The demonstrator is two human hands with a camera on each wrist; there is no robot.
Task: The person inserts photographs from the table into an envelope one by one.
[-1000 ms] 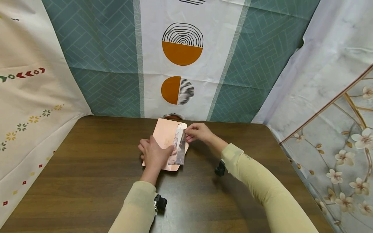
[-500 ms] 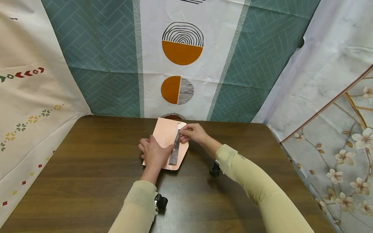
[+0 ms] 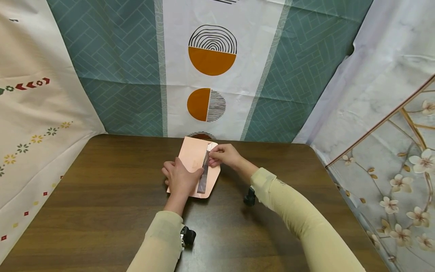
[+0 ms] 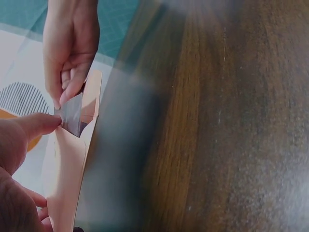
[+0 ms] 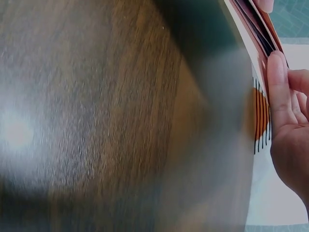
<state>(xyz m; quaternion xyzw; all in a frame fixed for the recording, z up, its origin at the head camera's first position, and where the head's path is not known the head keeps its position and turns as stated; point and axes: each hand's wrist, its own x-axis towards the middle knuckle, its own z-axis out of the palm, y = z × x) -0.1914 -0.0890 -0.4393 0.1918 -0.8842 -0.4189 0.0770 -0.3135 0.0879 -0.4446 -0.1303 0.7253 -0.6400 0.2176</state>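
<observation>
A peach envelope (image 3: 191, 149) is held up over the far middle of the table, its flap (image 3: 213, 177) unfolded on the right. From its mouth a narrow strip of a grey printed sheet (image 3: 202, 182) sticks out; the remainder is hidden inside. My left hand (image 3: 182, 179) grips the envelope from the left, thumb over the front near the opening. At the upper end of the strip, my right hand (image 3: 225, 155) pinches the sheet's edge. In the left wrist view the grey sheet (image 4: 72, 114) shows between my left thumb and my right fingers.
Below the envelope lies a dark wooden table (image 3: 102, 189). A patterned cloth (image 3: 129, 75) hangs behind its far edge, with a floral cloth (image 3: 401, 181) on the right and a cream one (image 3: 40, 102) on the left. Each wrist bears a small black camera (image 3: 188, 236).
The grey sheet has slid leftward deeper into the envelope, leaving only a narrow strip out. My right hand moved slightly left with it. The left hand stays put.
</observation>
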